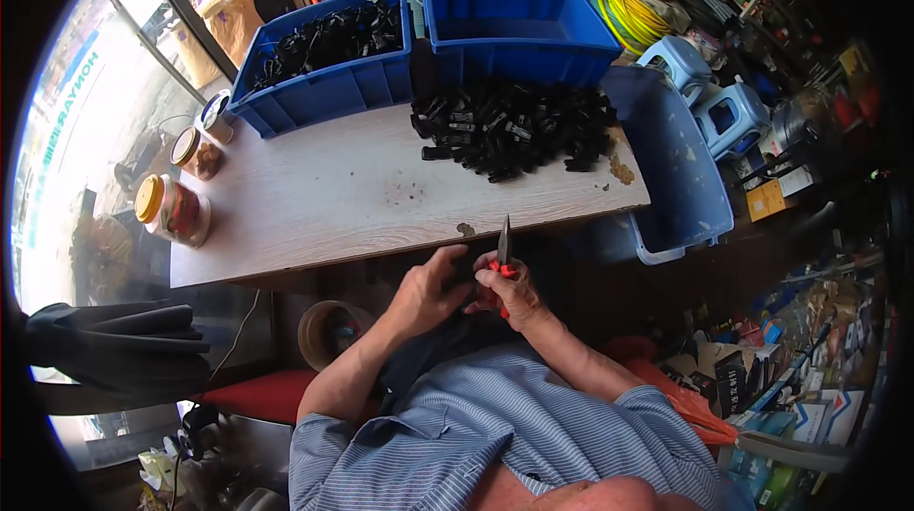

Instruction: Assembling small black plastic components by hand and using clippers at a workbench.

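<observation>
Gripping a pair of red-handled pliers with a pointed grey metal nose [505, 264] in the right hand [515, 294], just off the near edge of a pale, wood-grained tabletop [314, 197]. Pointing the nose forward, away from the body, toward the table. Curling the right fingers around the red handles, bent and pressed in close. Holding the left hand [428, 290] just beside the right, with fingers bent and loosely parted, and reaching furthest forward with the index finger. Cannot tell about anything small pinched between the left fingertips, nor about contact between the two hands. Facing a loose heap of small black plastic pieces [514, 126] on the far right of the tabletop. Facing also, behind that heap, a deep blue rectangular plastic bin [524, 64] and, to its left, a second blue plastic bin [333, 83] filled with black pieces.
</observation>
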Action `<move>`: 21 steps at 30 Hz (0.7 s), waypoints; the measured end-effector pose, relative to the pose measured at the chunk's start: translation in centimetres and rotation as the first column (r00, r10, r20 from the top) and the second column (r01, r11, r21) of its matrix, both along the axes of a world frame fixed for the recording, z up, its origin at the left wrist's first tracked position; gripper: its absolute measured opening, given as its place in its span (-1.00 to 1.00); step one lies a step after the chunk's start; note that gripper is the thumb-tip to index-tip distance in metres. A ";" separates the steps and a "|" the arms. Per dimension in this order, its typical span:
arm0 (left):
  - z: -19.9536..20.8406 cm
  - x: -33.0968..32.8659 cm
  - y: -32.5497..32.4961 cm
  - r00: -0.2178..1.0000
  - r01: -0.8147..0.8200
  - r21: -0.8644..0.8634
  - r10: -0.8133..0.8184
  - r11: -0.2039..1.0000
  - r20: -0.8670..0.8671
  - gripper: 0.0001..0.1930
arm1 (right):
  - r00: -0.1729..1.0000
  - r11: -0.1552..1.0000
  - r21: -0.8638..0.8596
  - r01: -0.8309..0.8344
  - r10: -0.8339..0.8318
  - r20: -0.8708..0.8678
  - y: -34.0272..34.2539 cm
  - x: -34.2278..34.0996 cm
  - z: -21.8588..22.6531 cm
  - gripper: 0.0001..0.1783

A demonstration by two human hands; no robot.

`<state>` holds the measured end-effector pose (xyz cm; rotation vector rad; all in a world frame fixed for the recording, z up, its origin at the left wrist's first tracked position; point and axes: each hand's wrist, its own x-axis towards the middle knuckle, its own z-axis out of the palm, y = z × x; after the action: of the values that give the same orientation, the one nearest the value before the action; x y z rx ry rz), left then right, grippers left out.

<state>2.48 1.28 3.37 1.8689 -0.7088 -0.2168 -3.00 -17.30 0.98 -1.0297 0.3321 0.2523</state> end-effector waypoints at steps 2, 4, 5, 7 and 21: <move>-0.4 -0.2 -0.6 0.995 0.071 0.141 -0.061 0.987 -0.074 -0.39 | 1.000 0.999 -0.046 -0.027 0.027 -0.015 -0.1 -0.1 0.1 -0.76; 0.0 -0.1 -1.0 0.991 0.094 0.161 -0.076 0.982 -0.113 -0.42 | 1.000 0.999 -0.041 -0.025 0.024 -0.018 -0.2 -0.5 -0.4 -0.73; -0.1 -0.1 -1.1 0.992 0.120 0.194 -0.109 0.974 -0.070 -0.44 | 0.999 0.999 -0.034 -0.028 0.027 -0.021 -0.2 -0.8 -0.6 -0.71; -0.3 0.0 -1.2 0.990 0.142 0.228 -0.140 0.963 -0.027 -0.46 | 0.998 0.998 -0.032 -0.054 0.053 -0.022 -0.3 -1.0 -1.1 -0.72; -6.2 -3.2 -2.2 0.914 -0.320 -0.279 0.218 0.905 -0.341 -0.48 | 0.996 0.993 -0.119 0.017 -0.006 0.090 -0.2 0.0 -3.2 -0.89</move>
<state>-0.75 -0.91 -2.85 1.5444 -0.2460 -0.1849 -3.04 -17.48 -2.21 -1.1536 0.2747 0.1765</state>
